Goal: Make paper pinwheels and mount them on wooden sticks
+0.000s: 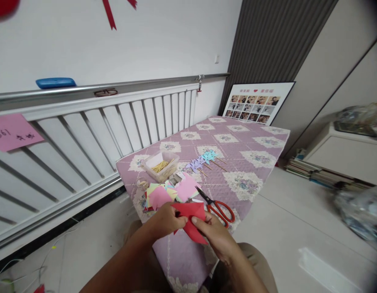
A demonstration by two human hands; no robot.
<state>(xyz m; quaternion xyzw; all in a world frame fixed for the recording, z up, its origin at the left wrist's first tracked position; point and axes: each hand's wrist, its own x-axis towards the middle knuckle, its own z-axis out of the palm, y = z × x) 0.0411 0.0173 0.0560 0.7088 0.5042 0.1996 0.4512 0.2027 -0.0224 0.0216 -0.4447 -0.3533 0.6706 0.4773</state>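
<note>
A red paper sheet [191, 209], cut and partly folded into flaps, is held above the near part of the table. My left hand [168, 220] pinches its left side, thumb on top. On the opposite side, my right hand [215, 231] grips it with the thumb pressed near the middle. Scissors [217, 206] with red handles lie just beyond my right hand. Colored paper sheets [159, 197] in pink, yellow and red are piled ahead of my left hand, with a pink sheet [187, 186] beside them.
A plastic box [159, 166] of thin golden sticks and a small round container [142, 184] stand on the patterned tablecloth [203, 140]. Finished paper pinwheels [203, 160] on sticks lie farther back. A white radiator [145, 118] borders the left; a photo board [258, 101] leans behind.
</note>
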